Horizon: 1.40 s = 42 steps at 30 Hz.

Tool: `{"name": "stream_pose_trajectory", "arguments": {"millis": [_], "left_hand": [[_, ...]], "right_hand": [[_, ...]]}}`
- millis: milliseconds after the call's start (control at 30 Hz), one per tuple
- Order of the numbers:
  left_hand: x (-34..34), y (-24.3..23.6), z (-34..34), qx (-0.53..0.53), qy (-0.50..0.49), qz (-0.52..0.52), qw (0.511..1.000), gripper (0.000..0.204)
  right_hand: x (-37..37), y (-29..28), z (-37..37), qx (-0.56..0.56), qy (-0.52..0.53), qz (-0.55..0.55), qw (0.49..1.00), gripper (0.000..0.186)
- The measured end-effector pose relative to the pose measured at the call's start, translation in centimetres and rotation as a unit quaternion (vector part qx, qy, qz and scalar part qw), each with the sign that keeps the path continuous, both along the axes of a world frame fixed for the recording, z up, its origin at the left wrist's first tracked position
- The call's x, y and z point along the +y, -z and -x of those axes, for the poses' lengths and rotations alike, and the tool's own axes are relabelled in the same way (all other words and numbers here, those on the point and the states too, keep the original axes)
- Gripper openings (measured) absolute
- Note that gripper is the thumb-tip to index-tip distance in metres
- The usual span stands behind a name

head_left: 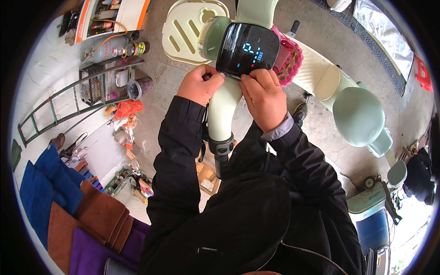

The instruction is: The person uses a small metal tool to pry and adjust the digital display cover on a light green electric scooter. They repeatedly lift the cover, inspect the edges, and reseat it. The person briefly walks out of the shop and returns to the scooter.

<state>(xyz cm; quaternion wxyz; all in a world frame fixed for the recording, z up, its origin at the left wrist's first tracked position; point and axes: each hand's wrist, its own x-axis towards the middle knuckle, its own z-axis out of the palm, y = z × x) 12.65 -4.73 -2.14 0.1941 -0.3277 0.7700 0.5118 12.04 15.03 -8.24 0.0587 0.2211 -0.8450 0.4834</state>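
Touches the near edge of the lit screen [247, 46] with left hand [200, 85] and right hand [264, 98], both curled; cannot tell whether pinching it or merely resting there. Has the screen atop a curved pale-green tube [222, 112], beside a checked cloth [291, 59].

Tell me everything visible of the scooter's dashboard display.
The dashboard display is a glossy black panel, apparently plastic, with rounded corners, lit blue symbols and a red mark. It sits slightly turned, adjoining the pale green handlebar. The person's left grip and right grip are at its near edge, seemingly touching.
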Motion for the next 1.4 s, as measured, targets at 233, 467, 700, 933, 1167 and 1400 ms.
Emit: {"name": "stream_pose_trajectory", "arguments": {"millis": [233, 467, 700, 933, 1167, 1400], "left_hand": [[0.2, -0.4, 0.1, -0.003, 0.005, 0.007, 1.0, 0.027], [0.2, -0.5, 0.2, -0.011, 0.005, 0.006, 1.0, 0.028], [0.0, -0.2, 0.1, -0.005, 0.012, 0.015, 1.0, 0.027], [0.0, 0.0, 0.0, 0.0, 0.007, 0.016, 1.0, 0.027], [0.0, -0.1, 0.1, -0.004, 0.002, -0.007, 1.0, 0.026], [0.0, 0.0, 0.0, 0.003, 0.0, -0.012, 1.0, 0.027]], "right_hand": [[0.1, 0.1, 0.0, 0.021, -0.001, -0.019, 1.0, 0.029], [0.3, -0.2, -0.2, -0.008, -0.004, -0.031, 0.999, 0.02], [0.3, -0.5, -0.3, -0.001, 0.003, -0.054, 0.999, 0.017], [0.3, -0.6, -0.5, -0.01, 0.007, -0.069, 0.998, 0.016], [0.5, -0.4, -0.7, 0.0, 0.014, -0.075, 0.997, 0.015], [1.0, -0.4, -0.9, 0.006, 0.016, -0.083, 0.996, 0.016]]}}
